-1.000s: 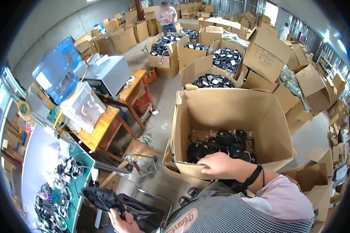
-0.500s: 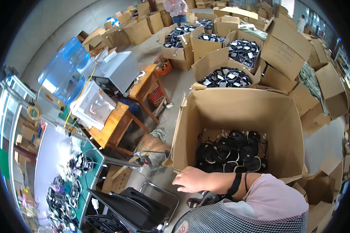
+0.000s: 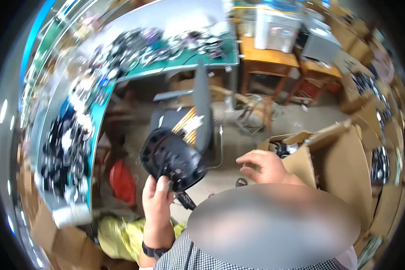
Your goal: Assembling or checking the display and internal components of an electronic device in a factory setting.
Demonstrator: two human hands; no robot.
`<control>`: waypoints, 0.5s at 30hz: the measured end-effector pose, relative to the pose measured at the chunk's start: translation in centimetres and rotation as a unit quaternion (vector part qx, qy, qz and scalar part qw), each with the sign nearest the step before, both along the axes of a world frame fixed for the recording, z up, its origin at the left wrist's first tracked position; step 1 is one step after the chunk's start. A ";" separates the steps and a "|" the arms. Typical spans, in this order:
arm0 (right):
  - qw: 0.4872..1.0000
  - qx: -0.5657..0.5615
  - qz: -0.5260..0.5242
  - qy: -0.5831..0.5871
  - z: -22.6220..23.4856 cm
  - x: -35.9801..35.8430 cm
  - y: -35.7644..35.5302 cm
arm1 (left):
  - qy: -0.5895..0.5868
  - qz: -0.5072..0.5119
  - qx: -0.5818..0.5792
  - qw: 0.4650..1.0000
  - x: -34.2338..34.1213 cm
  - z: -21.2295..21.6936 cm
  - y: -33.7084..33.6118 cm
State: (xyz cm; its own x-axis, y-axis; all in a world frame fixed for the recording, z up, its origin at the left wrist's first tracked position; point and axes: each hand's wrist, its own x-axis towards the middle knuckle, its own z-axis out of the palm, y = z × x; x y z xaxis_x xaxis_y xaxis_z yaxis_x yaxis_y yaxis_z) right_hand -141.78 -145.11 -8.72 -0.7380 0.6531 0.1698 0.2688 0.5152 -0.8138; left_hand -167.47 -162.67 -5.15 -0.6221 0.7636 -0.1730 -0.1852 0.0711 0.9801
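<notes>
The left hand (image 3: 157, 200) has its grip clamped on the near rim of a black shell (image 3: 175, 157), a hollow piece; its inner details are too blurred to tell. The shell is held off the green tabletop (image 3: 177, 66), before its inner corner. The right hand (image 3: 267, 168) holds nothing, fingers apart, near a large carton (image 3: 342, 157), whose bottom is hidden. Cartons further right contain black bundles (image 3: 380, 166). Between chair (image 3: 203, 108) and carton, grey floor (image 3: 238, 144) is seen.
</notes>
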 end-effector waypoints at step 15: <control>0.895 -0.361 0.251 0.075 -1.9 -23.1 -11.1 | 0.042 0.107 -0.091 0.989 -6.3 -6.2 -14.3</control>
